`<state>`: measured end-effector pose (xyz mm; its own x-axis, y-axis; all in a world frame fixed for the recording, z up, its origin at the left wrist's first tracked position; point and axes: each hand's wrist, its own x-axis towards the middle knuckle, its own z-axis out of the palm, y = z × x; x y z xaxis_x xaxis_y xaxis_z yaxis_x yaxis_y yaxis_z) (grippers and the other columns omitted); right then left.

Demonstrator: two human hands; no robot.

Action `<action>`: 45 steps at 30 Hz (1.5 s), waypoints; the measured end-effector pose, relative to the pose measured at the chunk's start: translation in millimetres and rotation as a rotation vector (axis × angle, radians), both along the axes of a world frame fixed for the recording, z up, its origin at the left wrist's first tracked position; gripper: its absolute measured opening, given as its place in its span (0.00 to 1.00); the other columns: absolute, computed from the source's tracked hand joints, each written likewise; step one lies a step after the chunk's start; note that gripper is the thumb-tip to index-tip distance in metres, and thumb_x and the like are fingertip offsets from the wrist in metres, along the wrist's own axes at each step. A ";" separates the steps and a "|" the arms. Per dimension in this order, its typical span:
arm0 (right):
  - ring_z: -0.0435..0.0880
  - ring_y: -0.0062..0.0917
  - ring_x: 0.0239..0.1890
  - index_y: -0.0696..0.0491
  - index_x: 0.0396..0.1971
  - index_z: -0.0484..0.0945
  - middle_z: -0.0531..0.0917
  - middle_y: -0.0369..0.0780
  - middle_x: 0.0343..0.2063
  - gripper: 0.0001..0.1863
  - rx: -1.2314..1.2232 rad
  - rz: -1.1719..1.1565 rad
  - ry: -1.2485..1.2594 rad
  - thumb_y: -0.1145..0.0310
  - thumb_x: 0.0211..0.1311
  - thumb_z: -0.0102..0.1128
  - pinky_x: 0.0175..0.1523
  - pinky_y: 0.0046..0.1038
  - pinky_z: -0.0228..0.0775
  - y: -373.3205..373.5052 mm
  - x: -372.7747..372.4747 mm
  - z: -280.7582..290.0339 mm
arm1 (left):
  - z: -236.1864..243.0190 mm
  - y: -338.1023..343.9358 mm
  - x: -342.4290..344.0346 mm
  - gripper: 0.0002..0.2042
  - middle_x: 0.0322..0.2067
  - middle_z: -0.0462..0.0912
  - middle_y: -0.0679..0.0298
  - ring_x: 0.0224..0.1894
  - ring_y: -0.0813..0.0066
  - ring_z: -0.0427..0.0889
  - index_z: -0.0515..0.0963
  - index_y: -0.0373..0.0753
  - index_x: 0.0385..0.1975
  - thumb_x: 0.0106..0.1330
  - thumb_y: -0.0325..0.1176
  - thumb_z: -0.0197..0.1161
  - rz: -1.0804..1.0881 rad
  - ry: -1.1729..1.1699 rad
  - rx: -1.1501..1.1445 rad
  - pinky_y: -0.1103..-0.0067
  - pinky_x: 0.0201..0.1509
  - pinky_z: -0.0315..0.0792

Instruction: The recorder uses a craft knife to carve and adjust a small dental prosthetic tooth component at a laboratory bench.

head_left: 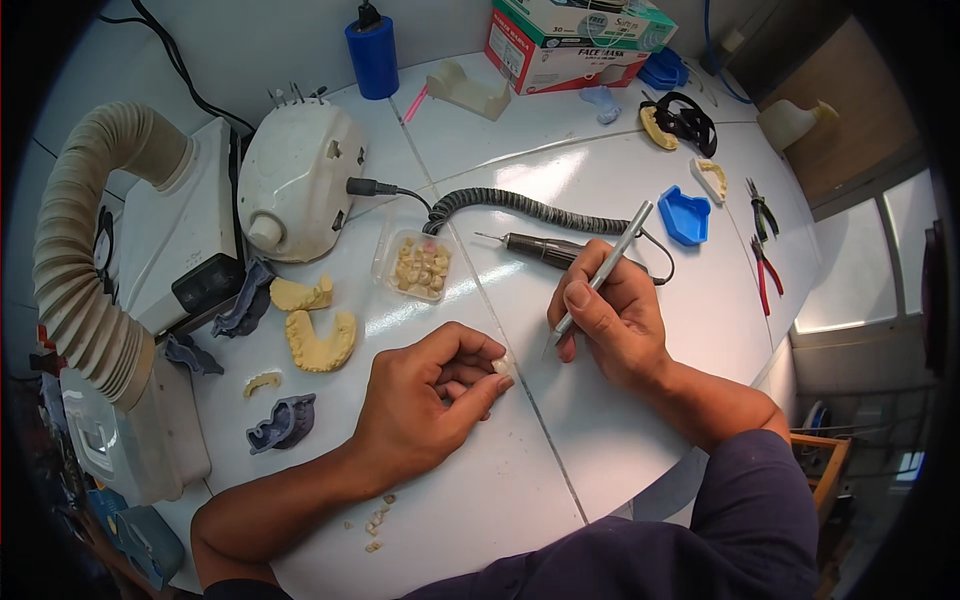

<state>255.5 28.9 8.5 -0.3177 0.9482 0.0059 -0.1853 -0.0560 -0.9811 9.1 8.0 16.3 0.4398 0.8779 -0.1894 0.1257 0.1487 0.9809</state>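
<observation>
Leftmost, a ribbed hose (85,260) arches beside a white machine (300,180), with grey moulds (282,424) and a yellow plaster cast (325,340) lying nearer the person. Small pale chips (376,525) are scattered on the table (480,490) beside the left forearm, where a sweep of the elbow could brush them about. A clear tub (384,268) of yellowish bits sits beyond the left hand (415,395).

That hand has a small whitish piece (502,367) at its fingertips, over the table's dark seam. The likeliest trouble is a slip: the piece is tiny, so a loose pinch or a sideways push could flick it away. The forearm slants in from the lower left, the thumb and index finger nearly closed on the piece, the other fingers curled loosely behind.

To its right, a silver pen-like tool (621,246) points down and leftward, its tip near the piece but apart from it. Too much force, or a skid off the small surface, could drive that tip into the left fingertips. The right hand (625,325) is closed around the tool in a writing-style grip, its forearm slanting in from the lower right. A dark drill (540,247) lies just beyond; a careless knuckle could nudge it.

Farther right are a blue tray (685,215) and 2 pliers (767,275).
</observation>
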 end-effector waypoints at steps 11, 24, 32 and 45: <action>0.86 0.24 0.38 0.63 0.43 0.79 0.84 0.42 0.34 0.12 0.218 0.093 -0.124 0.67 0.79 0.61 0.47 0.26 0.81 -5.6 -0.7 0.0 | -3.0 -1.9 -4.2 0.10 0.36 0.88 0.57 0.35 0.79 0.90 0.78 0.28 0.44 0.67 0.17 0.72 0.018 0.036 0.047 0.87 0.35 0.84; 0.91 0.36 0.41 0.64 0.41 0.78 0.86 0.48 0.34 0.15 0.409 0.077 -0.124 0.65 0.78 0.61 0.45 0.32 0.84 -7.6 -8.2 -8.2 | -2.6 -1.0 -3.9 0.12 0.38 0.88 0.54 0.35 0.78 0.90 0.78 0.26 0.49 0.68 0.15 0.69 -0.005 -0.001 0.021 0.86 0.35 0.84; 0.91 0.35 0.41 0.64 0.39 0.80 0.87 0.47 0.33 0.13 0.369 0.077 -0.126 0.66 0.77 0.62 0.45 0.31 0.84 -7.0 -8.7 -6.3 | -5.3 -1.2 -6.4 0.13 0.43 0.87 0.51 0.39 0.75 0.91 0.77 0.25 0.50 0.69 0.15 0.68 -0.034 0.010 0.012 0.85 0.38 0.87; 0.91 0.36 0.40 0.61 0.36 0.81 0.87 0.45 0.33 0.12 0.433 0.104 -0.195 0.66 0.74 0.67 0.44 0.31 0.84 -2.4 -9.4 -0.6 | -0.6 -1.1 -7.4 0.12 0.43 0.86 0.52 0.40 0.72 0.91 0.75 0.25 0.48 0.69 0.15 0.68 -0.010 0.008 -0.034 0.84 0.39 0.87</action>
